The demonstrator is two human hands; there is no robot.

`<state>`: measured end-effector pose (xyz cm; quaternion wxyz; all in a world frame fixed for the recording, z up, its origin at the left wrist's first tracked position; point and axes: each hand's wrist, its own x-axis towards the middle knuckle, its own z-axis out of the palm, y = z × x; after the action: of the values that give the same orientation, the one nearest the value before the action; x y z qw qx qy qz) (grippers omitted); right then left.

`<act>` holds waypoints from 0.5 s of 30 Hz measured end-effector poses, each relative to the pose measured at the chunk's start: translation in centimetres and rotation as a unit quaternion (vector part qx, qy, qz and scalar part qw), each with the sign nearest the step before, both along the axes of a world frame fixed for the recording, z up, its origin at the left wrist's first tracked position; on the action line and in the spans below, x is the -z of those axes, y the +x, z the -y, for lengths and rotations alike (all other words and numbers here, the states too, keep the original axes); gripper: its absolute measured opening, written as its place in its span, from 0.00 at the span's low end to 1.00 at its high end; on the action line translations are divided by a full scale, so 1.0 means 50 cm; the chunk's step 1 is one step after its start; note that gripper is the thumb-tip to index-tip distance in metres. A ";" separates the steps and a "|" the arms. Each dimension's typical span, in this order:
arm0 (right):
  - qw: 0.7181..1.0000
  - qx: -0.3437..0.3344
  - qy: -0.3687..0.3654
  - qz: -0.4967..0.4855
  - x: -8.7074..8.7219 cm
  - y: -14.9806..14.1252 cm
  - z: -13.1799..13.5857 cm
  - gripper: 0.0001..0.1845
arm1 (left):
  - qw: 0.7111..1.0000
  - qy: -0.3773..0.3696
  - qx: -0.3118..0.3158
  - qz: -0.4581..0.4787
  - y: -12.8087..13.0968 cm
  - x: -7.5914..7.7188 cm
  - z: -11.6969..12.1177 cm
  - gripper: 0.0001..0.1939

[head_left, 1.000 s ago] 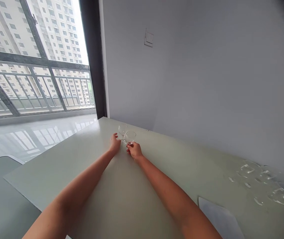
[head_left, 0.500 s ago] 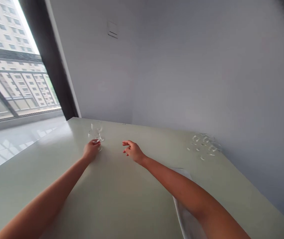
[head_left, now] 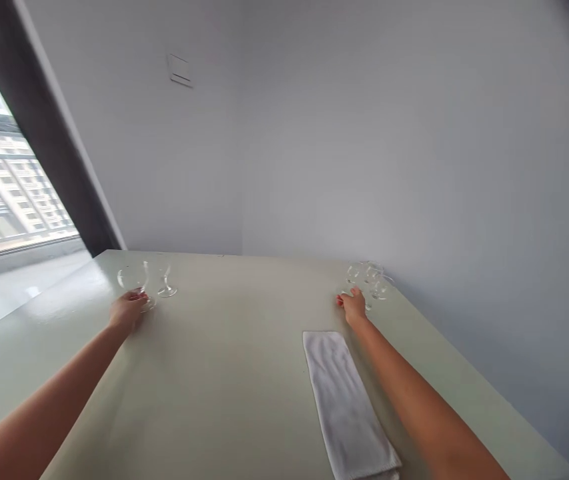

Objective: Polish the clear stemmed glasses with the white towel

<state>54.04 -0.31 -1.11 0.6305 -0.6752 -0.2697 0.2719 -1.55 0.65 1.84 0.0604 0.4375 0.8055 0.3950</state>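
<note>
At the far left of the table, my left hand (head_left: pixel 128 308) is closed around the lower part of a clear stemmed glass (head_left: pixel 133 275), which stands upright. A second stemmed glass (head_left: pixel 167 287) stands just to its right, apart from the hand. On the far right, my right hand (head_left: pixel 354 307) is at the near side of a cluster of clear stemmed glasses (head_left: pixel 372 275). Its fingers are curled in at the stem of one of them; the glass is partly hidden by the hand and hard to make out.
A folded white cloth (head_left: pixel 344 400) lies lengthwise on the pale green table (head_left: pixel 224 373), left of my right forearm. Grey walls (head_left: pixel 314 133) meet behind the table, with a switch plate (head_left: pixel 180 70) on one. A window (head_left: pixel 4 173) is at the left.
My right hand has moved right, from mid-table to the cluster of glasses, and its fingers have curled in. My left hand stays on its glass. The view has turned right, uncovering the cloth.
</note>
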 end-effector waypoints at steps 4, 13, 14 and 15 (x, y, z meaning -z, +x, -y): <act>1.000 -0.014 0.000 -0.008 -0.020 -0.006 -0.043 0.23 | 0.997 -0.012 -0.075 0.027 -0.007 -0.016 0.056 0.16; 0.955 -0.294 0.012 -0.022 -0.060 -0.288 0.043 0.16 | 0.968 -0.018 0.197 0.157 0.264 -0.048 0.185 0.15; 0.943 -0.331 0.016 -0.022 -0.066 -0.336 0.069 0.19 | 0.945 -0.029 0.255 0.201 0.304 -0.052 0.197 0.17; 0.926 -0.376 0.019 -0.018 -0.074 -0.379 0.094 0.22 | 0.924 -0.036 0.293 0.243 0.339 -0.056 0.208 0.20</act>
<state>35.10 -5.03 2.57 0.4998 -0.5069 -0.4973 0.4959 15.38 -9.76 4.63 0.3829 0.5421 0.6159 0.4247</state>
